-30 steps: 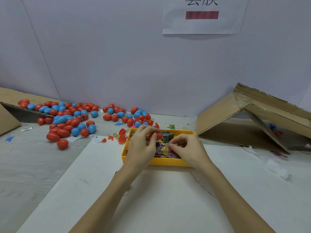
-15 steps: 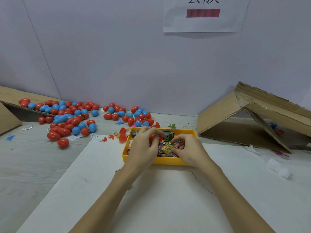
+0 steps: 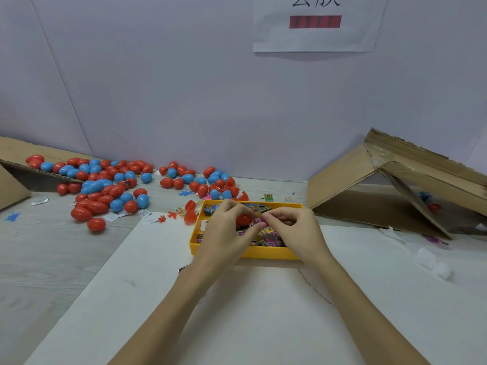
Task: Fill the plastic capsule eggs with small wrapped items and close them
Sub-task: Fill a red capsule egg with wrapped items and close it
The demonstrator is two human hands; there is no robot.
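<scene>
Pinching a crinkly pink wrapped item (image 3: 259, 220) (right hand (image 3: 295, 230)), left hand (image 3: 224, 230) gripping glossy red egg half (image 3: 243, 219).

One view only, a wide-angle head camera, was worn by the person and was aimed forward and down across the table (image 3: 60, 262) toward the back wall (image 3: 184, 88). Both forearms were seen entering from the bottom edge, so the hands were caught near and central over the yellow tray (image 3: 266, 252). Straight edges were bent near the borders (lens distortion). No second view was given, so nothing was shared.
</scene>
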